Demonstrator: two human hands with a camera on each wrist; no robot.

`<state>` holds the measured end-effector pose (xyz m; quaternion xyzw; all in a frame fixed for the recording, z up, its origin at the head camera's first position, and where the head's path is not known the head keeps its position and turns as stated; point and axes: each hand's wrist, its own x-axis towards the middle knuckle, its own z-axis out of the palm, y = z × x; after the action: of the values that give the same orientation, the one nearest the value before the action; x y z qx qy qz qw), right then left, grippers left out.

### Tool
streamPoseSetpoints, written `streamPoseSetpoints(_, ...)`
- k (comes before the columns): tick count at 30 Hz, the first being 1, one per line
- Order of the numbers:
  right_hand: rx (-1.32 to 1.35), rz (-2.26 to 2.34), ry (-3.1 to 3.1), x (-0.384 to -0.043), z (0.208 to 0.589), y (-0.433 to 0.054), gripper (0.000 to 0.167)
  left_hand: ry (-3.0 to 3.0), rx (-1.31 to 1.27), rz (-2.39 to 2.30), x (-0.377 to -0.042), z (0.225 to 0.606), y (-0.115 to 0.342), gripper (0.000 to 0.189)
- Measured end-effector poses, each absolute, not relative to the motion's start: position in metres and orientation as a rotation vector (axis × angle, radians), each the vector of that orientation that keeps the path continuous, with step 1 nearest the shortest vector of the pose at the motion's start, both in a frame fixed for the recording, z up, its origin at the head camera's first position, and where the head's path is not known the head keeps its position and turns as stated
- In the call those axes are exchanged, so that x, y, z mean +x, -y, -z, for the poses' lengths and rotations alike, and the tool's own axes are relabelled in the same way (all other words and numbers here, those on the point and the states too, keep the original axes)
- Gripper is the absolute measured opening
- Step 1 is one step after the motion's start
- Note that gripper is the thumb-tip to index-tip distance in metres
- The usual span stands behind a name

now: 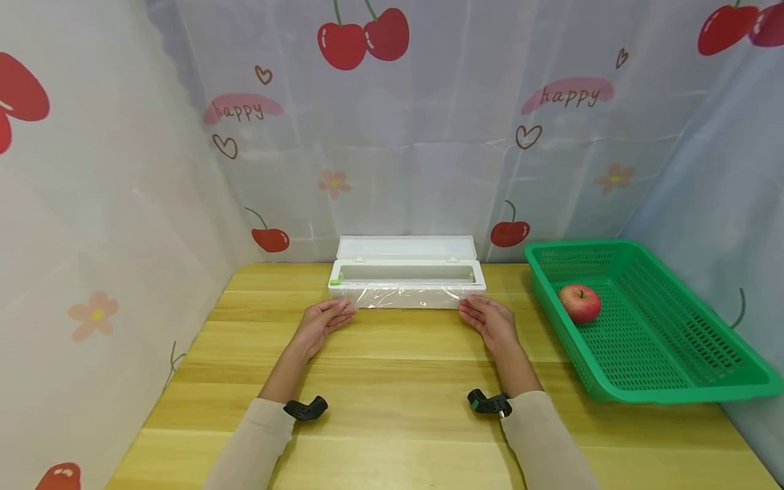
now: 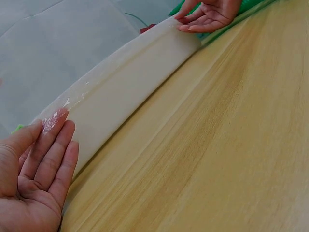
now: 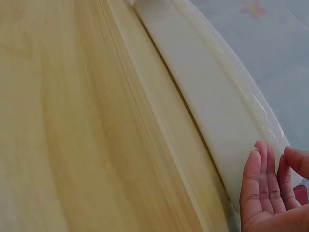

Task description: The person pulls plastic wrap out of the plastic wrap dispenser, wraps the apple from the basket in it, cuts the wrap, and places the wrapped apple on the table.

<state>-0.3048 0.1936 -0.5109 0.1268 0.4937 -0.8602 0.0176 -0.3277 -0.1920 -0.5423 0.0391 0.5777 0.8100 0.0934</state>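
A long white plastic wrap dispenser box [image 1: 407,263] stands at the back of the table with its lid [image 1: 407,246] raised. From its front edge hangs a strip of clear plastic wrap [image 1: 404,297], wrinkled and shiny. At the strip's left corner my left hand [image 1: 318,323] pinches the film between thumb and index finger, the other fingers extended; the left wrist view shows the film [image 2: 58,121] over the fingertip. My right hand [image 1: 492,320] pinches the opposite corner in the same way, its thumb and index finger meeting at the film in the right wrist view.
On the right stands a green perforated plastic basket [image 1: 643,395] with a red apple [image 1: 579,303] in it. A light wood table [image 1: 392,415] lies under everything. Printed curtains [image 1: 416,184] close off the back and both sides. A small green slider [image 1: 335,282] sits at the box's left end.
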Motion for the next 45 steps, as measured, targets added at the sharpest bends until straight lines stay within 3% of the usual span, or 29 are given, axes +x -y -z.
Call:
streamPoseSetpoints(20, -0.002, 2.696, -1.261, -0.303, 0.519, -0.203, 0.025, -1.712, 0.122, -2.395, -0.322, 0.543, 0.192, 0.020)
streamPoseSetpoints(24, 0.061, 2.699, -1.284, -0.303, 0.517, -0.202, 0.025, -1.716, 0.116, -2.394, -0.322, 0.543, 0.192, 0.019)
streamPoseSetpoints(31, 0.247, 2.679, -1.503, -0.305, 0.510, -0.192, 0.008, -1.754, 0.136, -2.355, -0.327, 0.542, 0.192, 0.029)
streamPoseSetpoints(45, 0.331, 2.662, -1.533, -0.307, 0.501, -0.192, 0.011, -1.775, 0.122, -2.294, -0.328, 0.535, 0.192, 0.040)
